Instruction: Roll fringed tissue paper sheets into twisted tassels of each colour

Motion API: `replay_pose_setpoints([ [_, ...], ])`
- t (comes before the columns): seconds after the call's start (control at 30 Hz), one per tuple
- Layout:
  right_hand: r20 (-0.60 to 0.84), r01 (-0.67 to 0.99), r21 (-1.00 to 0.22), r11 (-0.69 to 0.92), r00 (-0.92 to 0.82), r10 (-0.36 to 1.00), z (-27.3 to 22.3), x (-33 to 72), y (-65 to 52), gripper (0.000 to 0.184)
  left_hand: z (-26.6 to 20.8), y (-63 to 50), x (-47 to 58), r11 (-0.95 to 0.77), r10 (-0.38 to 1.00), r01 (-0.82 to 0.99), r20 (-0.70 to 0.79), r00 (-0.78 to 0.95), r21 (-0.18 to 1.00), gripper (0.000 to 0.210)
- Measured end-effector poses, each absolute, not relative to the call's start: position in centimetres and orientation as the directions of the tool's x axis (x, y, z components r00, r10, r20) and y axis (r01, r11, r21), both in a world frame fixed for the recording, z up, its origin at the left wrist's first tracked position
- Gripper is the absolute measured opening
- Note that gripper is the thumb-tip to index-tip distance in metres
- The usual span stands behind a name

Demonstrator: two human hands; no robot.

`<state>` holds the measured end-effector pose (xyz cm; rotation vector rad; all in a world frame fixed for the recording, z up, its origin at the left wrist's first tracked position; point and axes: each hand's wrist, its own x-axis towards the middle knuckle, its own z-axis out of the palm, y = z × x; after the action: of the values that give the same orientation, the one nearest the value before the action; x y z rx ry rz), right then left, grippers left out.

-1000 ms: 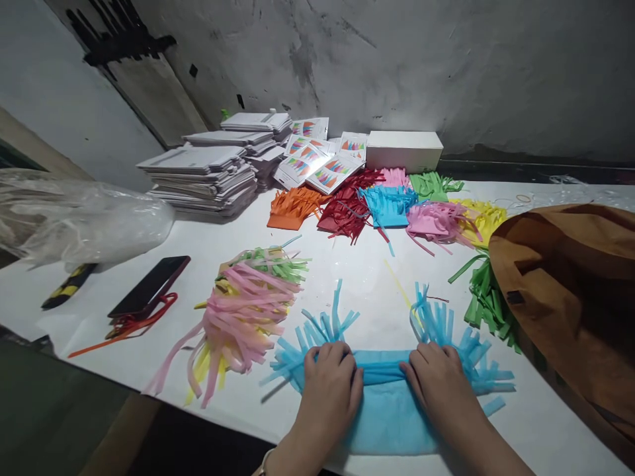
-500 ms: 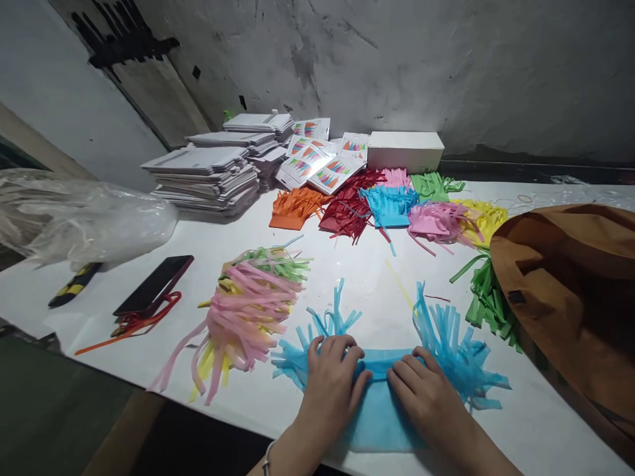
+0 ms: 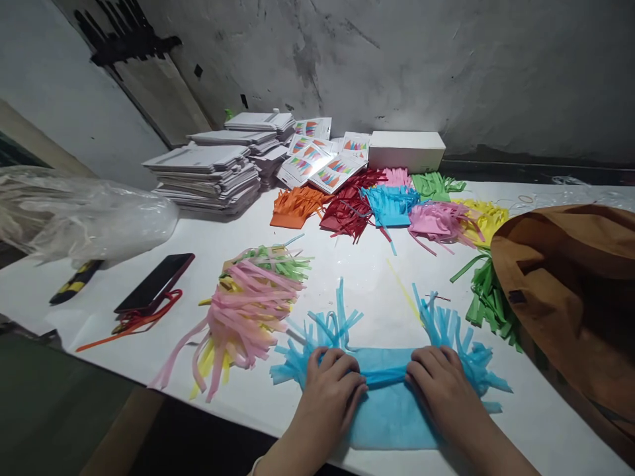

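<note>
A blue tissue paper tassel (image 3: 383, 377) lies across a flat blue tissue sheet (image 3: 391, 423) near the table's front edge. Its middle is bunched into a narrow band, and fringed strips fan out at both ends. My left hand (image 3: 333, 390) is curled over the band's left part, fingertips pressed on it. Over the right part, my right hand (image 3: 441, 380) has its fingers closed on the band in the same way. Left of my hands rests a pile of pink, yellow and green tassels (image 3: 253, 311).
Folded fringed paper bundles (image 3: 389, 205) in several colours lie at the back. Behind them are stacked white packets (image 3: 208, 178) and a white box (image 3: 407, 151). A brown bag (image 3: 560, 284) stands right; a phone (image 3: 156, 283), cutter (image 3: 76, 283) and plastic bag (image 3: 114, 221) lie left.
My right hand has slid right along the blue band, so more of it shows between my hands. My left hand has dropped slightly and its fingers are more curled.
</note>
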<state>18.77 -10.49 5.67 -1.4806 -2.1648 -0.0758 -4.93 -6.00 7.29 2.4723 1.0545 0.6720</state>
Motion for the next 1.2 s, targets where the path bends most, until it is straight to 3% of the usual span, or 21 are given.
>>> replay_pose_setpoints([
  [0.17,0.359,0.93,-0.233,0.285,-0.19,0.914,5.8,18.4,-9.8,0.037,7.6,-6.3,-3.6,-0.48,0.873,0.723,0.19,0.449,0.497,0.014],
  [0.33,0.371,0.944,-0.253,0.212,-0.107,0.922,6.1,18.0,-9.8,0.032,7.7,-6.0,-2.7,-0.407,0.909,0.796,0.115,0.4,0.448,0.011],
  [0.43,0.47,0.918,-0.265,0.296,-0.145,0.871,6.2,17.6,-10.0,0.031,7.4,-5.7,-3.0,-0.511,0.856,0.739,0.177,0.486,0.44,0.018],
  [0.57,0.525,0.796,-0.2,0.572,-0.406,0.748,6.3,16.8,-10.0,0.033,7.0,-5.4,-3.4,-0.674,0.733,0.623,0.256,0.63,0.397,0.017],
  [0.8,0.494,0.805,-0.219,0.551,-0.396,0.774,6.3,15.5,-9.6,0.032,7.2,-4.8,-3.8,-0.792,0.609,0.54,0.322,0.725,0.284,0.012],
  [1.03,0.474,0.812,-0.19,0.552,-0.416,0.776,5.6,15.9,-9.9,0.037,7.0,-4.6,-4.0,-0.725,0.673,0.521,0.299,0.677,0.45,0.011],
  [1.2,0.479,0.846,-0.249,0.471,-0.315,0.819,5.4,18.8,-10.7,0.033,7.7,-5.1,-4.0,-0.629,0.744,0.575,0.191,0.64,0.523,0.013],
])
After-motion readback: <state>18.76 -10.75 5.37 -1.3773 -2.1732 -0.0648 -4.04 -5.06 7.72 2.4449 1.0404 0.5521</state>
